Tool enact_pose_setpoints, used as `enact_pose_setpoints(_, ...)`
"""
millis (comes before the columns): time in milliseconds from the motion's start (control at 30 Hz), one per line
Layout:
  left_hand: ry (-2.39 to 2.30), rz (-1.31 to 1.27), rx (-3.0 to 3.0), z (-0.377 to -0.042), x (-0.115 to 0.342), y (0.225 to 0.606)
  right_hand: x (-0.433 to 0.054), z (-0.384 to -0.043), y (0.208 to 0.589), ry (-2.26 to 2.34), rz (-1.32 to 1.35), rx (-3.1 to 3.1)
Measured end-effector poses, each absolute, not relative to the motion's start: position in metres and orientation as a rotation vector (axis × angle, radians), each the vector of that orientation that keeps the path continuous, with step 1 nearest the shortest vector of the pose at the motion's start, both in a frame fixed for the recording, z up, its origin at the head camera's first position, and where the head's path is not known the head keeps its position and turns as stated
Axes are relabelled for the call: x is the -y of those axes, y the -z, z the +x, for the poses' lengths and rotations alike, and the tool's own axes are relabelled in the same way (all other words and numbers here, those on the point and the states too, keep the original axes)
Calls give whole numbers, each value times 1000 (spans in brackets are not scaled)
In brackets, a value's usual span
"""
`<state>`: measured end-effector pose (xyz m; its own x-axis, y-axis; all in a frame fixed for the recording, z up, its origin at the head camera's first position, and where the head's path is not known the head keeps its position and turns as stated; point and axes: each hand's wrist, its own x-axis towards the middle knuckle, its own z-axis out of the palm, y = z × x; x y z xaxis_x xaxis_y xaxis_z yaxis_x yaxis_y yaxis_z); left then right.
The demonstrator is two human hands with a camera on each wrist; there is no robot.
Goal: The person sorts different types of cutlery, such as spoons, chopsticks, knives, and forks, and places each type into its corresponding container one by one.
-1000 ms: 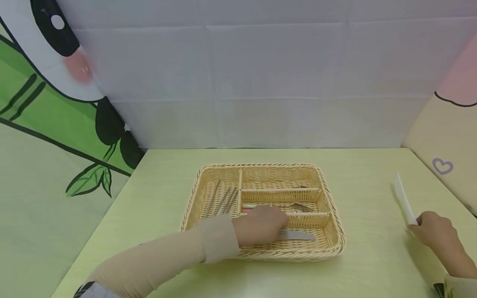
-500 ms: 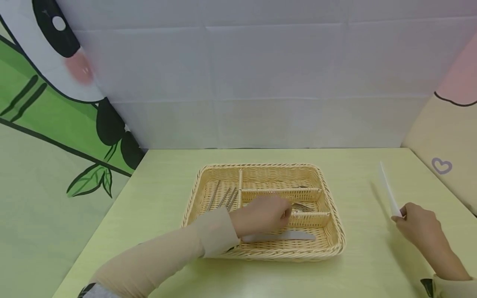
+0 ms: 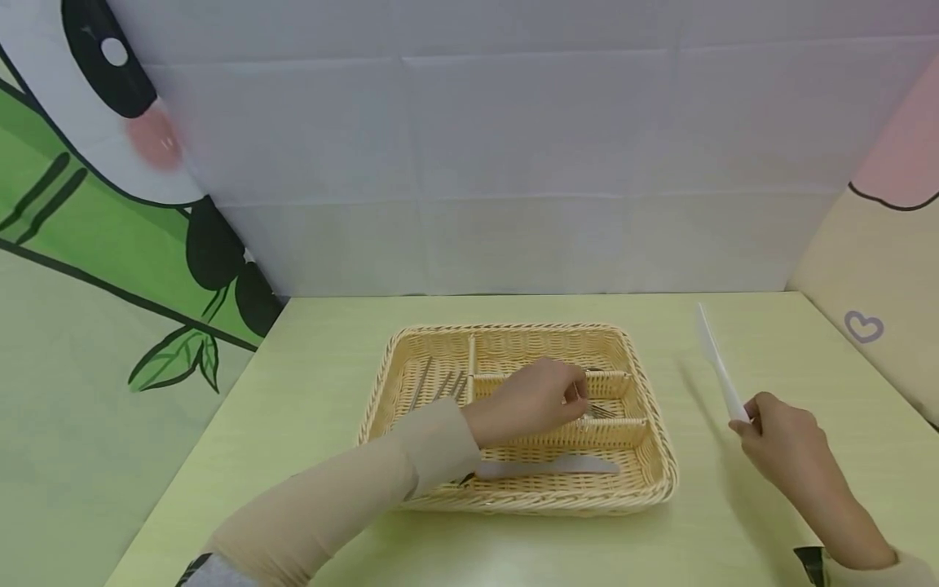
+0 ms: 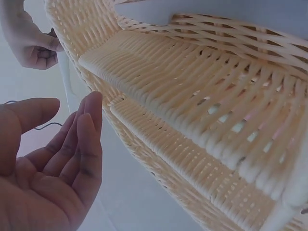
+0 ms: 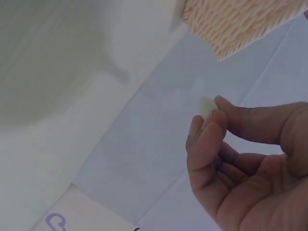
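Observation:
My right hand (image 3: 785,440) pinches a white knife (image 3: 719,363) by the end of its handle, right of the basket, with the blade pointing up and away. In the right wrist view only the pale handle end (image 5: 207,107) shows between thumb and fingers. Over the middle of the wicker basket (image 3: 663,456) hovers my left hand (image 3: 535,399). Its fingers are loosely bent, and the left wrist view shows a gap between thumb and fingertips with nothing in it. Another white knife (image 3: 546,467) lies in the front compartment. Fork tines (image 3: 603,412) show beside my left hand.
Several thin metal utensils (image 3: 420,383) lie in the basket's left compartment. Wicker dividers (image 3: 616,432) split the right side into compartments. The pale table (image 3: 352,314) ends at a white sheet (image 3: 543,163) behind, with printed sheets at both sides.
My left hand has risen from the front knife and moved back and right over the middle compartment. My right hand has carried its knife left, toward the basket.

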<state>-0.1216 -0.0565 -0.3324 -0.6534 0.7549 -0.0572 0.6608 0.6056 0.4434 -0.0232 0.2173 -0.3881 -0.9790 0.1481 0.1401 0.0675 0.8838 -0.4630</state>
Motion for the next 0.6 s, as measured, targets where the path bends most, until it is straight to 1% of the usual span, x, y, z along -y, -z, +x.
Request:
enact_pose_setpoints(300, -842, 1011, -2493, -135, 45, 336, -187, -25, 378, -725, -124, 2845)
enact_pose_setpoints(600, -975, 917, -2431, -140, 34, 336, -162, -21, 371, -735, -63, 2810)
